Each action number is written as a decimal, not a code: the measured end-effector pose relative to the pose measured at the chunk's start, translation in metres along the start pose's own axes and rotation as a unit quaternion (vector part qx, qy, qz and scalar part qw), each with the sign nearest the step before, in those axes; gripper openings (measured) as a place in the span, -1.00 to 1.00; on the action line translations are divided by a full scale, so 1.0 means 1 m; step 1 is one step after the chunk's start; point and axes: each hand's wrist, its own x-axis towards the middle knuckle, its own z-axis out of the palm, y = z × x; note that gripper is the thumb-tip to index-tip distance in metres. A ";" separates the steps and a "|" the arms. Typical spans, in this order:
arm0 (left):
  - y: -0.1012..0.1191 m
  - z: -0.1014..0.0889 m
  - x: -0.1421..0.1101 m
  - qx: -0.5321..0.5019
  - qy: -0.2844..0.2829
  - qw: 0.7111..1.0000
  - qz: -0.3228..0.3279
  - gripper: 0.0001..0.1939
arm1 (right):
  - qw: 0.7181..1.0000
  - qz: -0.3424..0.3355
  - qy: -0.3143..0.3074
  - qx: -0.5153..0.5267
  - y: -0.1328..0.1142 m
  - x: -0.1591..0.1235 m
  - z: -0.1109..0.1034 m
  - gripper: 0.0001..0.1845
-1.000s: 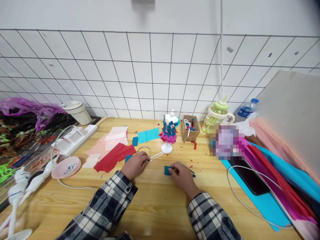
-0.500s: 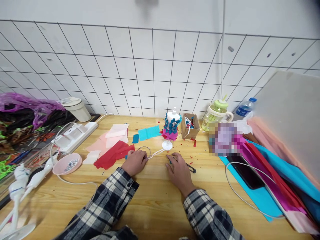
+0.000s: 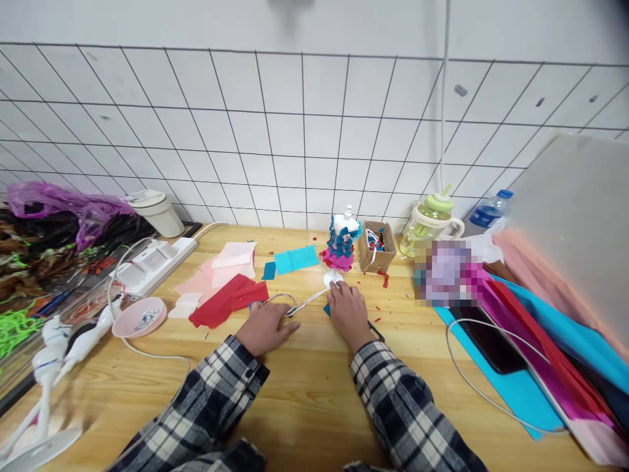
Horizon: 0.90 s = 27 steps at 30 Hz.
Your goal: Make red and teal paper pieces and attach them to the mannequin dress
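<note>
My left hand (image 3: 265, 328) rests on the wood table, thumb apart from the fingers, beside a thin metal ring (image 3: 280, 298) and a pale, doubled strip (image 3: 310, 303). My right hand (image 3: 348, 316) reaches forward with fingers stretched out, tips at the white round base (image 3: 333, 278) of a small dress form (image 3: 344, 239). The form wears teal ruffles above magenta and red ones. Whether the fingertips touch the base or the strip's end, I cannot tell. Under my right hand show a teal cloth piece (image 3: 327, 309) and a black-handled tool (image 3: 376, 330), mostly hidden.
Red cloth (image 3: 228, 301), pale pink cloth (image 3: 233, 255) and a turquoise strip (image 3: 296, 259) lie left of the form. A cardboard box (image 3: 376, 257) with scraps and a green-lidded jug (image 3: 427, 223) stand behind. A pink bowl (image 3: 140, 318) is left; a phone (image 3: 491, 344) right.
My right hand has left the teal piece on the table and moved forward to the dress form's base. My left hand has opened its thumb away from its fingers near the ring.
</note>
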 end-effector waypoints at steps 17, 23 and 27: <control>0.001 -0.017 -0.024 -0.039 0.097 0.994 -0.012 -0.65 | 1.000 0.003 0.023 0.019 0.009 0.002 0.000 -0.60; 0.010 -0.013 -0.033 -0.243 0.075 0.967 -0.011 -0.69 | 0.995 -0.029 0.085 0.040 0.009 -0.024 -0.031 -0.62; 0.017 -0.018 -0.035 -0.346 0.057 0.936 -0.008 -0.68 | 0.998 0.024 0.065 0.001 0.033 -0.057 -0.041 -0.63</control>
